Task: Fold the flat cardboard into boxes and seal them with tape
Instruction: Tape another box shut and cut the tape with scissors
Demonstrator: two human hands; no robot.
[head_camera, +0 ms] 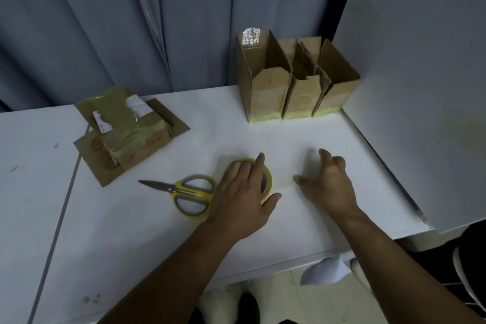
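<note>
My left hand (243, 193) lies over a yellow roll of tape (266, 179) on the white table (131, 231), fingers spread across its top and thumb at its near right side. My right hand (328, 181) hovers just right of the roll, fingers loosely spread, holding nothing. A strip of clear tape seems to run from the roll toward the right hand, too faint to be sure. Flattened cardboard (126, 131), partly covered in yellowish tape, lies at the left. Three upright open cardboard boxes (297, 81) stand at the back right.
Yellow-handled scissors (184, 191) lie just left of the tape roll, blades pointing left. A grey curtain hangs behind the table and a white wall panel (420, 87) borders its right edge. The table's front edge is near my body.
</note>
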